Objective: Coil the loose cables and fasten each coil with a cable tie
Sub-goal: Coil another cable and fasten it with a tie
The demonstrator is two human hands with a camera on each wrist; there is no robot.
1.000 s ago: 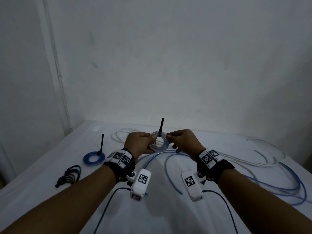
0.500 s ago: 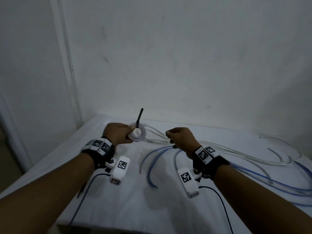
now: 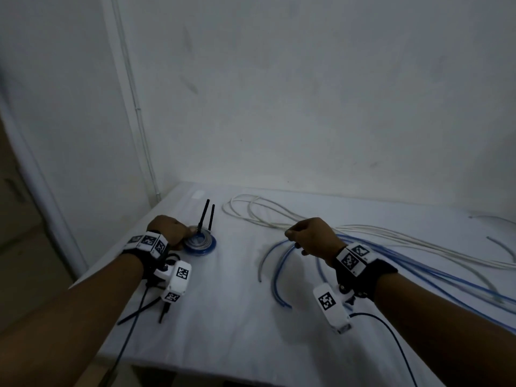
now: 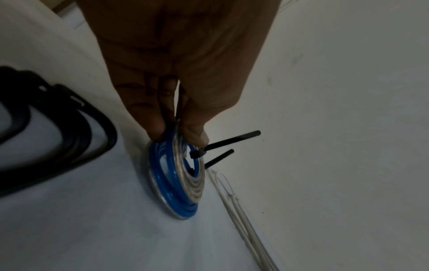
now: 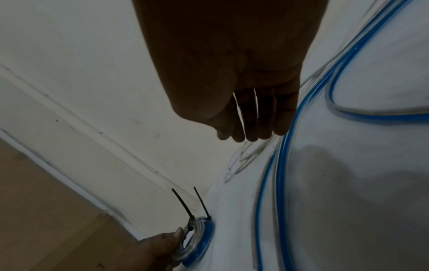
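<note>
- Left hand [image 3: 170, 229] pinches the clear coil [image 4: 189, 177], setting it on the blue coil [image 3: 208, 247] at the worktop's [image 3: 229, 325] left; right hand [image 3: 312, 236] hangs loosely curled, holding nothing, over the loose blue cables [image 3: 275, 263].
- Risk: I judge the upper coil could slide off, since both tie tails [image 3: 206, 213] stick up and prop it unevenly.
- Earlier, both hands held the clear coil mid-air; since then they have parted.

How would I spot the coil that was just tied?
Look to the table's left side, by the left hand. Its fingers pinch a clear coil resting on a blue coil. It alone is colourless and uppermost.
</note>
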